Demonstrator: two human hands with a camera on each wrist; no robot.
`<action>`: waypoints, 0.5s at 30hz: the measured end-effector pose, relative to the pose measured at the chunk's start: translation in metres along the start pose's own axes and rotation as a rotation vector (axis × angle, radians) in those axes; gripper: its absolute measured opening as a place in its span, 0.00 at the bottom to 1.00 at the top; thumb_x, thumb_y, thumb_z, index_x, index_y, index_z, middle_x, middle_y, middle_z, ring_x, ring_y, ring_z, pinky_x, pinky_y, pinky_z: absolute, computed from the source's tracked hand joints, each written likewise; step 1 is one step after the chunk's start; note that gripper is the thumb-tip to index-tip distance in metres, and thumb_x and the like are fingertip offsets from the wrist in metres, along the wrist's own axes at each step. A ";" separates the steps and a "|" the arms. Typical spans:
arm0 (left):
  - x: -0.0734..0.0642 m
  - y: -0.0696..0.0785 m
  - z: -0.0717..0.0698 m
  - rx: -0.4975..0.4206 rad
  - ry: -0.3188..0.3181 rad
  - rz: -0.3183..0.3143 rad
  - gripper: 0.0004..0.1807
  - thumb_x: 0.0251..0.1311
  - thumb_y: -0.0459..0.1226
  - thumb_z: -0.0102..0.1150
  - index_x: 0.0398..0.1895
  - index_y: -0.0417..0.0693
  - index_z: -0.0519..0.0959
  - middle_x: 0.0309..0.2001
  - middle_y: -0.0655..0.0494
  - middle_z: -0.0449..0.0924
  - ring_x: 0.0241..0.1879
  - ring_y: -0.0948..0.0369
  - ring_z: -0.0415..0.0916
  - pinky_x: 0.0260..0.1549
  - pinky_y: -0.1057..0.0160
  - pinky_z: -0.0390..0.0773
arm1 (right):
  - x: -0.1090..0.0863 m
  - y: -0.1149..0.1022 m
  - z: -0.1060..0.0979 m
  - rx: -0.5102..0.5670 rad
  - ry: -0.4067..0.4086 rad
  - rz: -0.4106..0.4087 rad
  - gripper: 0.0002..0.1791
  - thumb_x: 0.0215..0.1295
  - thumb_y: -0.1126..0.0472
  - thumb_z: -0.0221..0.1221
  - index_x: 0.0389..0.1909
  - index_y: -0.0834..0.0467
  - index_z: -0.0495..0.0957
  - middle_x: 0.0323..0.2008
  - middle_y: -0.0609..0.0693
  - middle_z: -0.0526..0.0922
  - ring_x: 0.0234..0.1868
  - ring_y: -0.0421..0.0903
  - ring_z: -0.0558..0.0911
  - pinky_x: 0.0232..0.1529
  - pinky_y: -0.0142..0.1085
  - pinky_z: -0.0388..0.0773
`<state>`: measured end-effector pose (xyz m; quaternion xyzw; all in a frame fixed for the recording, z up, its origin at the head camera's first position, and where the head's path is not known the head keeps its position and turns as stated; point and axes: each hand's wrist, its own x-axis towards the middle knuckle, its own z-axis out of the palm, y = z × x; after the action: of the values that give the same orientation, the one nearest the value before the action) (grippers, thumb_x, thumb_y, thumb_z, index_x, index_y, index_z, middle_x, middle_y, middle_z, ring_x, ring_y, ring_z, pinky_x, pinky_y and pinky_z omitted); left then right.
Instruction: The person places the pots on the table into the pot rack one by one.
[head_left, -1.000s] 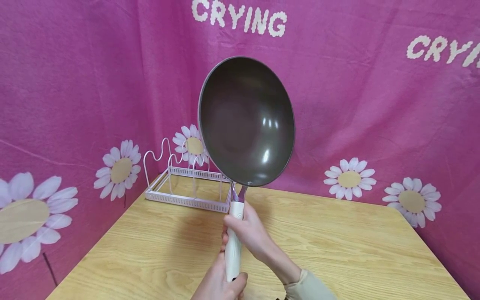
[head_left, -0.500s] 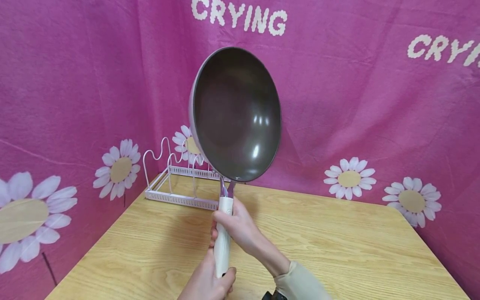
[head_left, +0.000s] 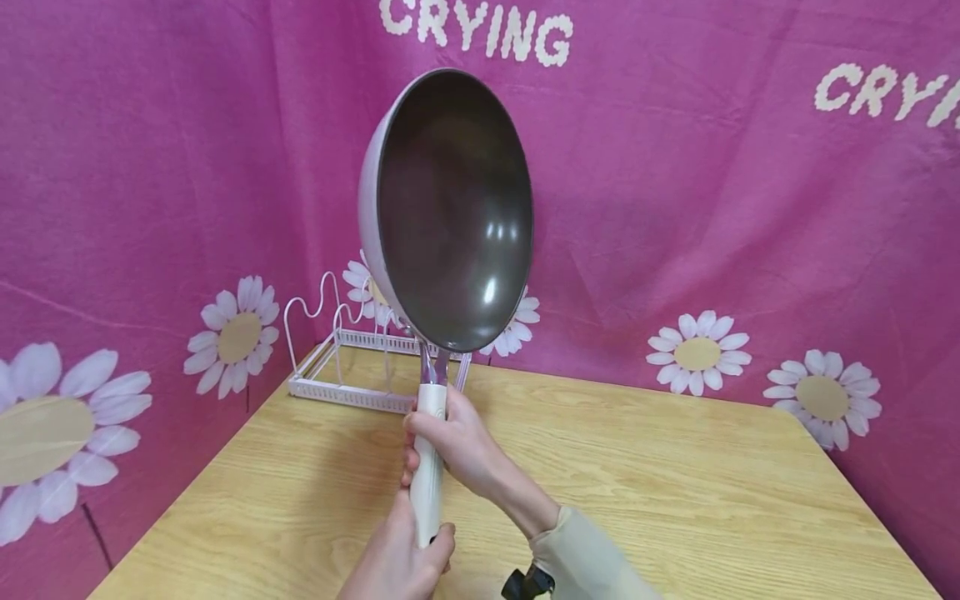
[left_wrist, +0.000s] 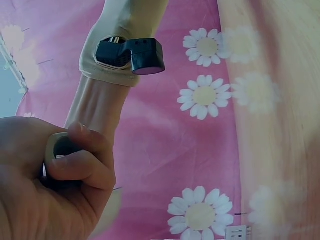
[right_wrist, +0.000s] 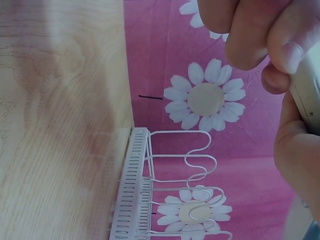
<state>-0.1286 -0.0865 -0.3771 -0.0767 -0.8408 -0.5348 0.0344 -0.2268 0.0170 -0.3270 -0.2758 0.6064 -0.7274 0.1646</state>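
A deep wok with a dark inside and a pale lilac outside is held upright above the table in the head view. Its inside faces right and toward me. My left hand grips the low end of its white handle. Higher up, near the metal neck, my right hand grips the same handle, thumb across it. In the left wrist view the left hand curls round the handle's dark, hollow-looking end. The handle shows only at the right edge of the right wrist view.
A white wire rack with wavy dividers stands at the table's back left, partly behind the wok. The wooden table extends to the right. Pink cloth with daisies hangs behind and along the sides.
Both hands have carried the wok left and slightly up. It has turned, so its opening looks narrower and more of its lilac outside shows. The grip is the same.
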 end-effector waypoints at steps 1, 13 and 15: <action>0.000 0.000 -0.001 0.006 0.004 -0.008 0.36 0.59 0.37 0.60 0.65 0.26 0.57 0.23 0.57 0.78 0.21 0.65 0.74 0.25 0.67 0.70 | 0.001 0.001 0.001 0.011 -0.007 0.000 0.05 0.62 0.68 0.49 0.37 0.60 0.63 0.16 0.49 0.73 0.15 0.44 0.78 0.23 0.44 0.83; 0.000 -0.003 -0.004 0.178 0.143 -0.001 0.30 0.56 0.39 0.64 0.56 0.29 0.65 0.26 0.53 0.75 0.24 0.61 0.70 0.23 0.64 0.69 | 0.014 0.006 0.006 0.129 -0.155 -0.020 0.03 0.63 0.70 0.45 0.33 0.59 0.63 0.18 0.47 0.70 0.15 0.41 0.75 0.21 0.39 0.81; 0.001 -0.003 -0.004 0.201 0.161 0.004 0.31 0.56 0.39 0.64 0.57 0.29 0.64 0.26 0.51 0.76 0.24 0.60 0.71 0.24 0.63 0.70 | 0.015 0.006 0.006 0.147 -0.165 -0.020 0.03 0.63 0.70 0.44 0.32 0.58 0.63 0.18 0.47 0.70 0.15 0.41 0.75 0.21 0.38 0.80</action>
<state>-0.1299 -0.0911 -0.3780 -0.0315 -0.8845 -0.4523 0.1104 -0.2359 0.0022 -0.3293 -0.3280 0.5332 -0.7462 0.2264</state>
